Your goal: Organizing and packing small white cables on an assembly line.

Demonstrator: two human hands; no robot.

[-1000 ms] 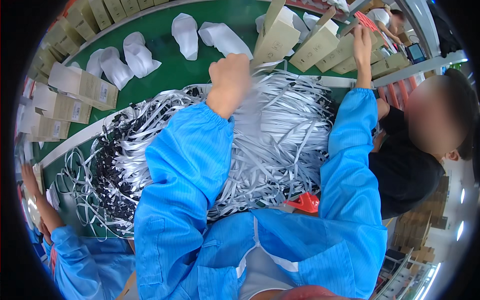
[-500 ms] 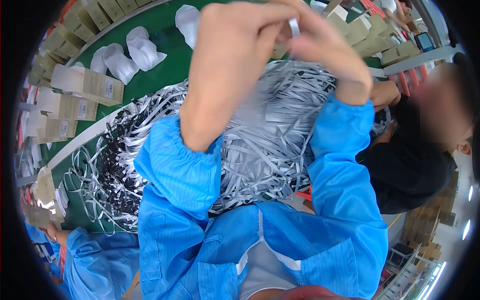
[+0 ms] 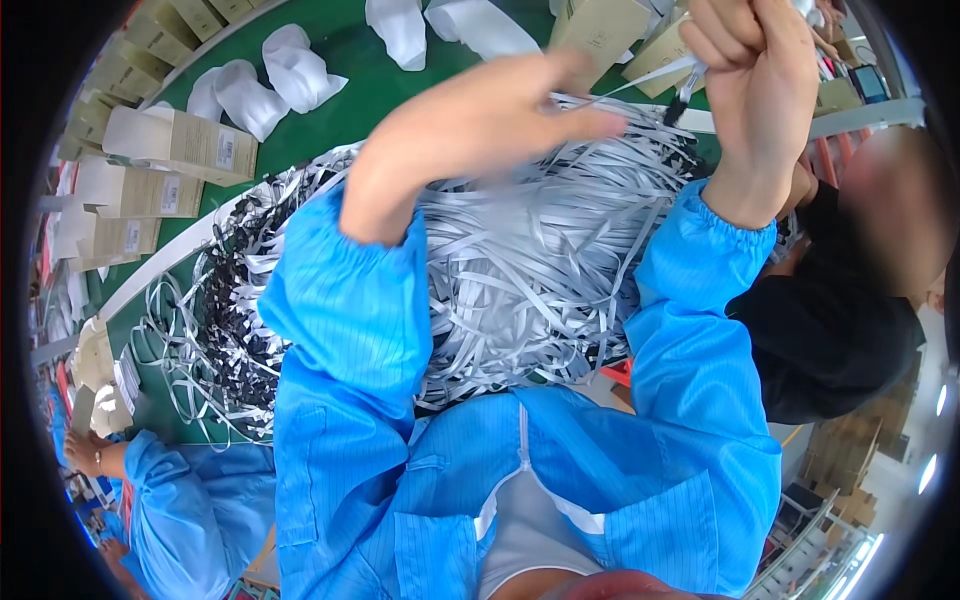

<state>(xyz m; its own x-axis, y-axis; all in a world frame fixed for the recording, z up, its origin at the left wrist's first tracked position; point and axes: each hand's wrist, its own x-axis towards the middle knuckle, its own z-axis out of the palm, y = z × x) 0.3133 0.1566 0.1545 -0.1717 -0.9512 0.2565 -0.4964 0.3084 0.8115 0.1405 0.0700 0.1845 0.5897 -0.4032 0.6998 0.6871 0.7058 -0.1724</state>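
My right hand (image 3: 752, 85) is raised at the upper right, its fingers closed on a light grey lanyard (image 3: 655, 75). A black end piece (image 3: 679, 104) hangs below that hand. From there the strap runs leftward to the gap between thumb and fingers of my left hand (image 3: 480, 118). Motion blurs the left fingers, so whether they grip the strap is unclear. Under both hands lies a big heap of grey lanyards (image 3: 530, 270), with black ends bunched at its left side.
Open beige boxes (image 3: 185, 150) line the left of the green table (image 3: 330, 125). White foam pouches (image 3: 300, 70) lie at its far side, near more boxes (image 3: 600, 35). A person in black (image 3: 830, 340) is close on my right; another in a blue sleeve (image 3: 200, 500) works at lower left.
My hands were close together at the top; now they are apart. The right has moved right with the lanyard, the left down and slightly left. A strap now spans the space between them.
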